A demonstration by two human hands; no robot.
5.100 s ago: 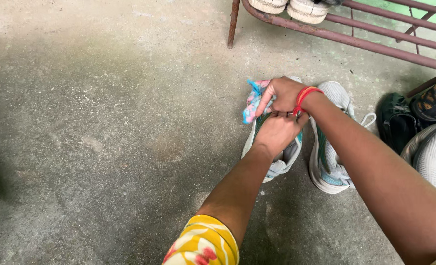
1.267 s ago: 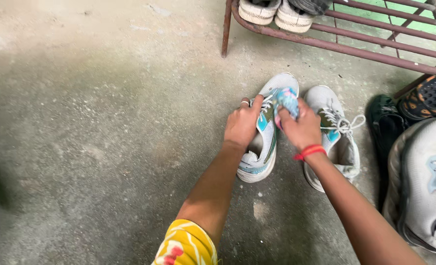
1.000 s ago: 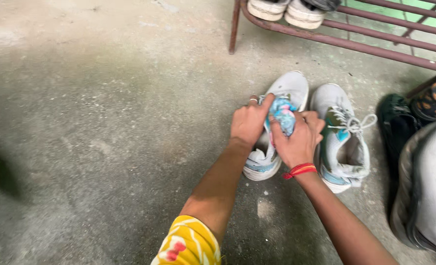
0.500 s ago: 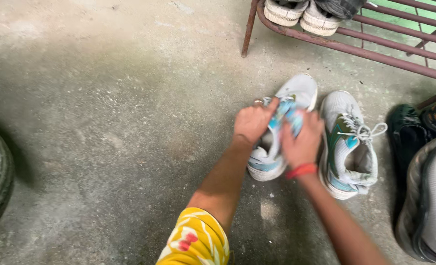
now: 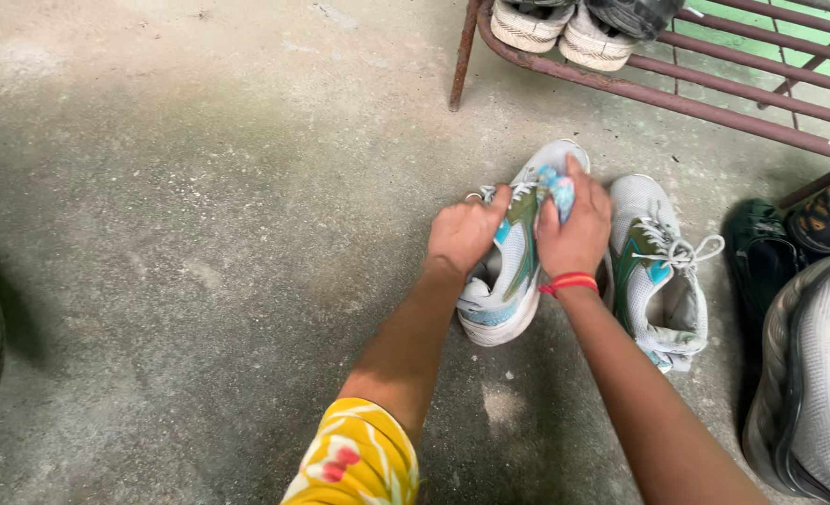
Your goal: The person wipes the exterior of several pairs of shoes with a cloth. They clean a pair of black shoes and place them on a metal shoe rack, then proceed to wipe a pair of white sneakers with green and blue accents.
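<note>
My left hand [image 5: 464, 238] clamps side of grey-white sneaker [image 5: 513, 271], fingers curled over its collar, shoe tilted on concrete floor [image 5: 200, 234]. My right hand [image 5: 576, 229] closed around bunched blue-pink cloth [image 5: 558, 191], pressing it on sneaker's lace area, just under my fingertips. Red thread band [image 5: 569, 281] on right wrist. Right of my right fingers: matching sneaker [image 5: 660, 271], touching or nearly so, hard to tell. Farther right, dark shoe [image 5: 761, 252]. Beyond fingertips: rusty metal rack [image 5: 677, 98] bearing pale shoes [image 5: 565, 33].

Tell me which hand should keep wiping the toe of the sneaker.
Right. The right hand already presses the cloth near the toe of the sneaker, while the left hand steadies its side.
</note>
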